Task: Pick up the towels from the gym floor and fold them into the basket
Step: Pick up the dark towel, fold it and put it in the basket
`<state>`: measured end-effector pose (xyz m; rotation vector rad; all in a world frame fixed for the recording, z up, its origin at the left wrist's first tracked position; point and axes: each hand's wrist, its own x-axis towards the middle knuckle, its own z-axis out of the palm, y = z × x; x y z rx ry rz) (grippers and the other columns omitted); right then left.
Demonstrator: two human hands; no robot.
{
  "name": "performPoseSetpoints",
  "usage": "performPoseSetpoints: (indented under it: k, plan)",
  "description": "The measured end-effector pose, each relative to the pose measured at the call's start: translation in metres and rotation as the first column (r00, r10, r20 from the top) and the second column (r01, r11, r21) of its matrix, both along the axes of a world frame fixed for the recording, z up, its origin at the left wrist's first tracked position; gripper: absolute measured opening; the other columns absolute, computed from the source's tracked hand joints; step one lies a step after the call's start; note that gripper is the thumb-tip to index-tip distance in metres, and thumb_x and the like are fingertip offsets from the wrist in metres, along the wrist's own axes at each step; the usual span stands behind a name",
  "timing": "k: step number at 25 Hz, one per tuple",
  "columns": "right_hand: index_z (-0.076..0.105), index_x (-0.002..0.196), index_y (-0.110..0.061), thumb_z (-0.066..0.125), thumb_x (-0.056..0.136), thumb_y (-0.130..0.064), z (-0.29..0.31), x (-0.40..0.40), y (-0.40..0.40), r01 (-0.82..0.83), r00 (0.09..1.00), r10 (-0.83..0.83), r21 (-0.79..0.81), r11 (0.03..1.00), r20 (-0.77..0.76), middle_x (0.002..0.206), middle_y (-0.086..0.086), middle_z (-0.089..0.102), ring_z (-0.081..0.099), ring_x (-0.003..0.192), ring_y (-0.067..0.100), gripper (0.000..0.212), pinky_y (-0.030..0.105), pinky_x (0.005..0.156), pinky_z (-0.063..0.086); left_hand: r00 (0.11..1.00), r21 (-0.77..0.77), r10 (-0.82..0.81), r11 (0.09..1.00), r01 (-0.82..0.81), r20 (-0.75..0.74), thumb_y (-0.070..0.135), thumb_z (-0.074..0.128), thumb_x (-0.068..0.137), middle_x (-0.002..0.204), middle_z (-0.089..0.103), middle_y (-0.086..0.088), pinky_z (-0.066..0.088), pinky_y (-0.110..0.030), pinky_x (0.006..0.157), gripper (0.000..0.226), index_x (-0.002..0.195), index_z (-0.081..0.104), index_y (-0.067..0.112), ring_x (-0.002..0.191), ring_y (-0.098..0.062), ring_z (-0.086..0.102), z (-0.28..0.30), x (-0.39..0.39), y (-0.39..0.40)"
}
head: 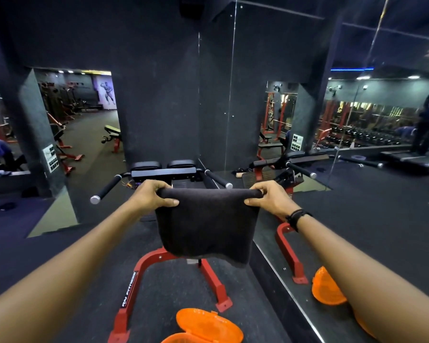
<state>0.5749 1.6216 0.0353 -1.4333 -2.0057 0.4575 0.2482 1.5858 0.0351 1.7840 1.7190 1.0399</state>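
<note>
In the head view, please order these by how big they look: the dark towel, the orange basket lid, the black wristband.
1. Dark towel
2. Orange basket lid, cut off by the frame and nearer the camera, so its rank is unsure
3. Black wristband

- Both bare forearms reach straight forward from the lower corners of the view, roughly level and well apart, narrowing toward the hands.
- The left hand point(154, 196) has its fingers curled over the top left corner of a dark, thick cloth towel point(206, 224), thumb pressed on the near face.
- The right hand point(270, 198) pinches the top right corner the same way, thumb pointing inward.
- A black braided band point(296, 217) circles the right wrist.
</note>
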Motion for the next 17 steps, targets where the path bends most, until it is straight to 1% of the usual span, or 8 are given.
performPoseSetpoints:
  k: [3, 6, 8, 9, 11, 12, 15, 17]
  plan:
    - [0.065, 0.077, -0.022, 0.078, 0.077, -0.022, 0.004, 0.003, 0.003, -0.045, 0.999, 0.045, -0.003, 0.999, 0.007, 0.077, 0.003, 0.063, 0.052, 0.07, 0.01, 0.013, 0.029, 0.067, 0.043, 0.961, 0.047, 0.045, 0.998, -0.033, -0.274, 0.035, 0.084, 0.068, 0.068, 0.058, 0.005, 0.039, -0.026, 0.06, 0.023, 0.062, 0.062, 0.033, 0.07, -0.013, 0.054, 0.003, -0.006, 0.003]
    - [0.063, 0.085, -0.006, 0.073, 0.082, -0.01, -0.003, 0.005, -0.003, -0.129, 0.987, 0.114, -0.132, 0.983, -0.116, 0.076, 0.004, 0.057, 0.05, 0.072, 0.012, 0.011, 0.025, 0.065, 0.044, 0.967, -0.067, -0.11, 0.993, 0.097, -0.232, 0.026, 0.08, 0.075, 0.059, 0.053, 0.008, 0.036, -0.023, 0.055, 0.026, 0.061, 0.058, 0.023, 0.061, -0.008, 0.049, 0.002, -0.004, -0.004]
    - [0.062, 0.089, 0.001, 0.071, 0.083, -0.005, 0.004, 0.008, -0.006, -0.196, 0.966, 0.153, -0.2, 0.96, -0.21, 0.077, 0.008, 0.057, 0.052, 0.073, 0.014, 0.013, 0.019, 0.064, 0.044, 0.981, -0.105, -0.171, 0.981, 0.16, -0.097, 0.02, 0.078, 0.078, 0.063, 0.058, 0.006, 0.04, -0.022, 0.057, 0.018, 0.068, 0.064, 0.015, 0.064, -0.009, 0.053, 0.007, -0.003, -0.007]
    - [0.062, 0.093, 0.002, 0.072, 0.081, -0.006, 0.011, 0.009, -0.008, -0.238, 0.935, 0.163, -0.217, 0.947, -0.316, 0.08, 0.01, 0.06, 0.055, 0.075, 0.016, 0.018, 0.021, 0.067, 0.046, 0.984, -0.064, -0.167, 0.983, 0.17, 0.057, 0.017, 0.076, 0.08, 0.07, 0.063, 0.002, 0.045, -0.021, 0.06, 0.011, 0.077, 0.068, 0.01, 0.071, -0.011, 0.057, 0.012, -0.002, -0.008]
    - [0.06, 0.109, -0.001, 0.077, 0.073, -0.021, 0.024, 0.013, -0.004, -0.318, 0.794, 0.123, -0.234, 0.919, -0.595, 0.095, 0.009, 0.068, 0.064, 0.082, 0.018, 0.044, 0.03, 0.071, 0.051, 0.881, 0.036, -0.128, 0.991, 0.125, 0.455, 0.02, 0.071, 0.083, 0.092, 0.07, -0.003, 0.052, -0.02, 0.072, 0.024, 0.102, 0.067, 0.007, 0.088, -0.015, 0.064, 0.024, 0.003, -0.012]
    - [0.058, 0.114, -0.005, 0.078, 0.068, -0.029, 0.028, 0.012, -0.003, -0.35, 0.743, 0.09, -0.27, 0.897, -0.663, 0.101, 0.007, 0.07, 0.066, 0.084, 0.018, 0.056, 0.031, 0.069, 0.054, 0.822, 0.015, -0.123, 0.99, 0.138, 0.556, 0.028, 0.072, 0.08, 0.101, 0.071, -0.002, 0.053, -0.024, 0.08, 0.035, 0.11, 0.066, 0.01, 0.095, -0.015, 0.065, 0.025, 0.003, -0.012]
    - [0.044, 0.127, -0.003, 0.074, 0.079, -0.024, 0.001, 0.001, -0.012, -0.306, 0.769, -0.002, -0.371, 0.877, -0.639, 0.104, 0.01, 0.069, 0.066, 0.087, 0.024, 0.06, 0.03, 0.062, 0.056, 0.817, -0.124, -0.079, 0.976, 0.181, 0.57, 0.044, 0.088, 0.056, 0.113, 0.07, -0.003, 0.052, -0.029, 0.087, 0.071, 0.115, 0.061, 0.016, 0.101, -0.014, 0.067, -0.002, 0.009, -0.021]
    - [0.033, 0.132, -0.007, 0.064, 0.089, -0.012, -0.013, -0.003, -0.016, -0.26, 0.745, -0.093, -0.416, 0.872, -0.66, 0.1, 0.012, 0.067, 0.064, 0.082, 0.021, 0.053, 0.03, 0.059, 0.056, 0.783, -0.129, 0.002, 0.987, 0.1, 0.623, 0.027, 0.087, 0.064, 0.117, 0.067, -0.011, 0.053, -0.028, 0.081, 0.075, 0.127, 0.05, 0.012, 0.098, -0.018, 0.066, -0.016, 0.013, -0.022]
